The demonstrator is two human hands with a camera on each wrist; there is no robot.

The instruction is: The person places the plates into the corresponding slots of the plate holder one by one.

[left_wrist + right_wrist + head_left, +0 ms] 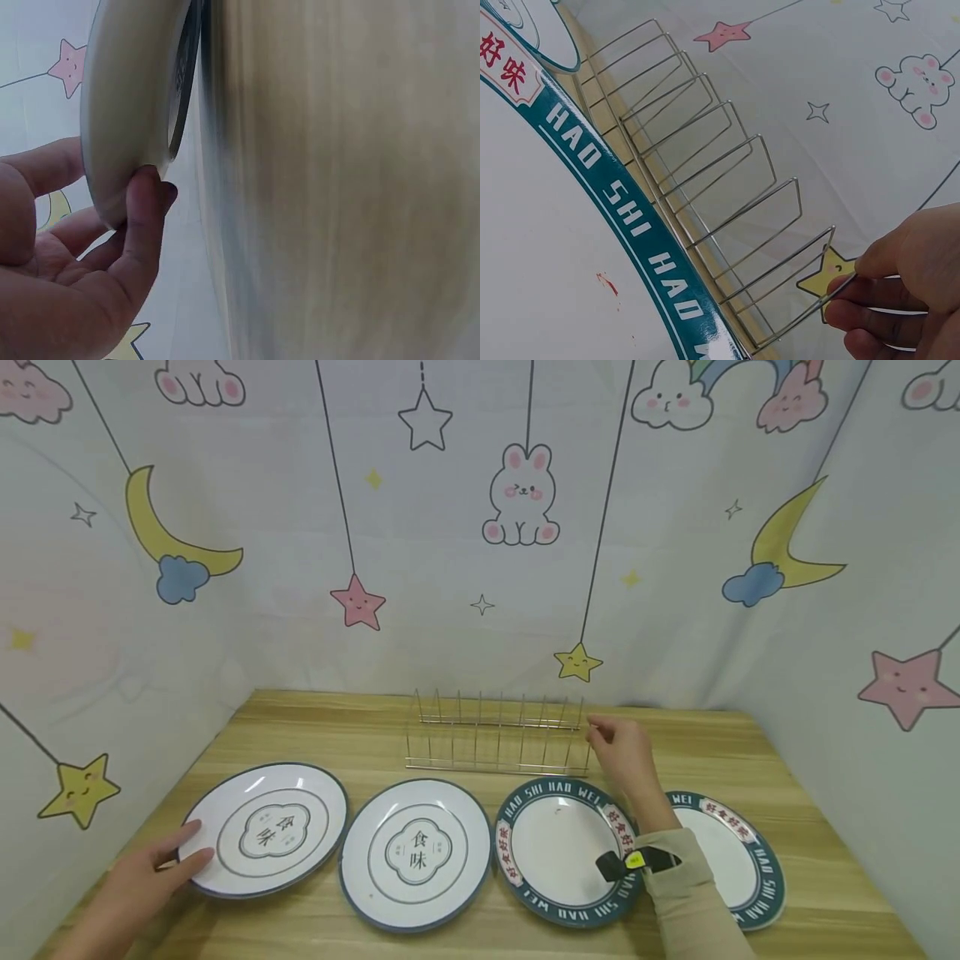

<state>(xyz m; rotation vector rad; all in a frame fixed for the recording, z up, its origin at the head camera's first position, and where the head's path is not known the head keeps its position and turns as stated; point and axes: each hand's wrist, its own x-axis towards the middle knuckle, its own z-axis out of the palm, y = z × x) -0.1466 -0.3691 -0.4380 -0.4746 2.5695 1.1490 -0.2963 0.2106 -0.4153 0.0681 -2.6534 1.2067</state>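
At the left, my left hand (153, 872) grips the near-left rim of a white plate (225, 827) with a thin blue edge. In the left wrist view the plate (124, 105) is tilted, its underside showing, fingers on both faces. My right hand (622, 756) pinches the right end wire of a metal wire dish rack (498, 768). The right wrist view shows thumb and fingers closed on that end wire of the rack (761, 139). The rack stands upright at the back of the table, its slots holding no plates.
A second white plate (375, 893) lies in the middle. Right of it lies a green-rimmed plate (547, 852), partly under my right wrist, and another green-rimmed plate (727, 852) partly behind my sleeve. The wooden table (322, 727) meets a cartoon-printed cloth (450, 560) at back and sides.
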